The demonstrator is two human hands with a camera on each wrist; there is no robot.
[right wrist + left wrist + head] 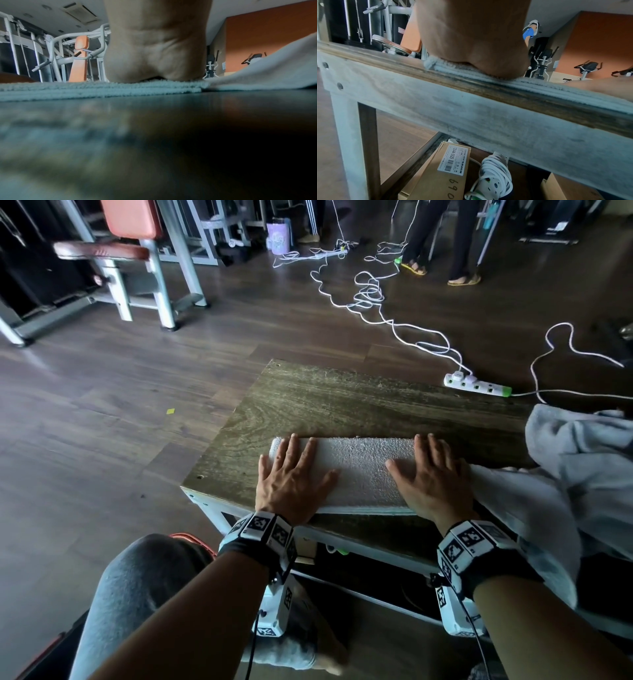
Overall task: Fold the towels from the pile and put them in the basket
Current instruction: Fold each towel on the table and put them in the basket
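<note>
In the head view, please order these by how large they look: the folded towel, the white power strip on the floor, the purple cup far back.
1. Folded towel, clearly largest.
2. Power strip.
3. Purple cup.
The last two look alike in size, and the cup stands farther away, so their order is unsure.

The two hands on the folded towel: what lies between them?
Only bare towel. In the head view, the left hand and right hand press flat on the folded towel, and nothing else lies between them.
</note>
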